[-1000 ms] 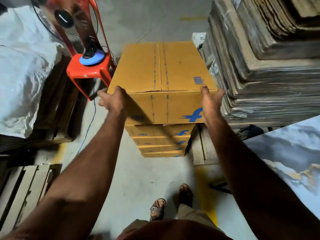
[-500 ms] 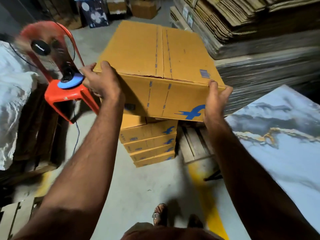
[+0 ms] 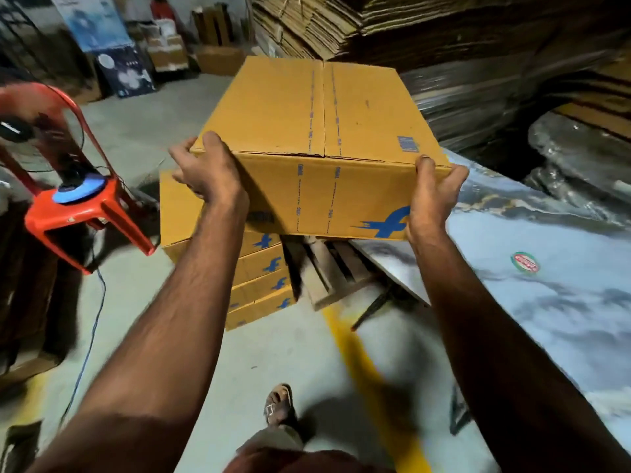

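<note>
Head view: box [image 3: 321, 138] is held up in the air w/ both hands, above a stack [image 3: 259, 278] of like boxes and a pallet [image 3: 327, 271]. Near-left corner is gripped by left hand [image 3: 208, 172], thumb on top. Near-right corner is gripped by right hand [image 3: 433, 196], fingers curled round the side. Red chair [image 3: 85, 213] is seen at left, marbled table [image 3: 546, 268] at right.
</note>
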Action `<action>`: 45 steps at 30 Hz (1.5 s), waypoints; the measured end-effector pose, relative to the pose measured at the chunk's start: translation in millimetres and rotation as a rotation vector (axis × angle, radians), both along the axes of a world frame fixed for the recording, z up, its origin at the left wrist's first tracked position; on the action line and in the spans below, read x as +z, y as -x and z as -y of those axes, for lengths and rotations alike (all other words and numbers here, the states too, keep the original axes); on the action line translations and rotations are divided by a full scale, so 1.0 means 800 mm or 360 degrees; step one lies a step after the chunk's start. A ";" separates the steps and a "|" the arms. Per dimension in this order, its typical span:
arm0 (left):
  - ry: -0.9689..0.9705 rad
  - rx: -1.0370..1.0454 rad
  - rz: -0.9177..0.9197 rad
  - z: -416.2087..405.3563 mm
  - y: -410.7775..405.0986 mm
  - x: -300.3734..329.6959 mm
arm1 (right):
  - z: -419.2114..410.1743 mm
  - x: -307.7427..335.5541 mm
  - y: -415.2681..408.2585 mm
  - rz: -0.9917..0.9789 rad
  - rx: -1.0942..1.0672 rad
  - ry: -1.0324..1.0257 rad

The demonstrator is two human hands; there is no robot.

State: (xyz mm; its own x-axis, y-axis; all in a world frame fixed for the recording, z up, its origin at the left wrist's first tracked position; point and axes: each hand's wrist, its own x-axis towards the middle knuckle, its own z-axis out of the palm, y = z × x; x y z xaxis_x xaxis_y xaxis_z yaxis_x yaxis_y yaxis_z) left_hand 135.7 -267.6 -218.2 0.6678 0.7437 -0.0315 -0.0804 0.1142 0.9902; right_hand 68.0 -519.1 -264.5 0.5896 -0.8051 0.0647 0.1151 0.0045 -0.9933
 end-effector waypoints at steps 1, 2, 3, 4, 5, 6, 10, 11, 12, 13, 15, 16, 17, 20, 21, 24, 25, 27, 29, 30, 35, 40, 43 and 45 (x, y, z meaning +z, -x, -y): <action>-0.0026 -0.0048 -0.0015 0.025 0.014 -0.001 | 0.022 0.002 0.025 0.0003 -0.0050 0.0012; -0.0031 -0.0109 -0.0019 0.051 0.028 -0.001 | 0.045 0.007 0.049 0.0012 -0.0099 0.0019; -0.0017 -0.0187 -0.0020 0.074 0.039 -0.002 | 0.068 0.010 0.071 0.0008 -0.0153 0.0027; -0.0007 -0.0267 -0.0022 0.098 0.049 -0.002 | 0.090 0.012 0.091 0.0001 -0.0214 0.0037; 0.0007 -0.0345 -0.0005 0.122 0.058 -0.002 | 0.113 0.014 0.111 -0.0003 -0.0274 0.0043; 0.0012 -0.0415 0.0012 0.147 0.066 -0.003 | 0.135 0.016 0.130 -0.0004 -0.0330 0.0040; 0.0096 -0.0734 0.0082 0.244 0.081 -0.018 | 0.212 0.013 0.199 -0.0048 -0.0556 0.0012; 0.0122 -0.0828 0.0111 0.269 0.086 -0.021 | 0.230 0.010 0.213 -0.0070 -0.0618 0.0011; 0.0141 -0.0926 0.0130 0.294 0.090 -0.026 | 0.246 0.007 0.227 -0.0088 -0.0677 0.0007; 0.0159 -0.1024 0.0117 0.318 0.090 -0.034 | 0.263 0.002 0.238 -0.0112 -0.0733 0.0003; 0.0164 -0.1199 0.0056 0.358 0.096 -0.045 | 0.291 -0.007 0.257 -0.0174 -0.0826 -0.0001; 0.0152 -0.1269 0.0015 0.373 0.097 -0.051 | 0.304 -0.012 0.263 -0.0212 -0.0861 0.0000; 0.0162 -0.1354 -0.0017 0.387 0.090 -0.062 | 0.316 -0.019 0.267 -0.0248 -0.0892 0.0006; 0.0158 -0.1619 -0.0108 0.421 0.069 -0.096 | 0.345 -0.041 0.269 -0.0333 -0.0956 0.0002; 0.0150 -0.1676 -0.0132 0.431 0.059 -0.108 | 0.353 -0.051 0.267 -0.0370 -0.0977 -0.0006; 0.0072 -0.1771 -0.0186 0.455 0.034 -0.128 | 0.371 -0.079 0.259 -0.0485 -0.1010 -0.0011; 0.0020 -0.1802 -0.0213 0.463 0.026 -0.131 | 0.376 -0.086 0.255 -0.0522 -0.0996 -0.0010; -0.0080 -0.1878 -0.0267 0.475 0.008 -0.141 | 0.386 -0.096 0.246 -0.0585 -0.0977 0.0004; -0.0196 -0.1987 -0.0320 0.483 -0.008 -0.156 | 0.394 -0.105 0.236 -0.0664 -0.0986 0.0010; -0.0257 -0.2030 -0.0342 0.486 -0.013 -0.165 | 0.395 -0.109 0.231 -0.0712 -0.0991 0.0017; -0.0689 -0.2179 -0.0431 0.492 -0.029 -0.194 | 0.388 -0.135 0.216 -0.1015 -0.0912 0.0290; -0.1617 -0.2147 -0.0155 0.507 -0.027 -0.202 | 0.382 -0.148 0.207 -0.1343 -0.0968 0.0523; -0.1887 -0.1997 -0.0019 0.503 -0.019 -0.208 | 0.369 -0.148 0.201 -0.1515 -0.1060 0.0711; -0.2041 -0.1919 0.0145 0.500 -0.021 -0.215 | 0.361 -0.145 0.198 -0.1551 -0.1024 0.0825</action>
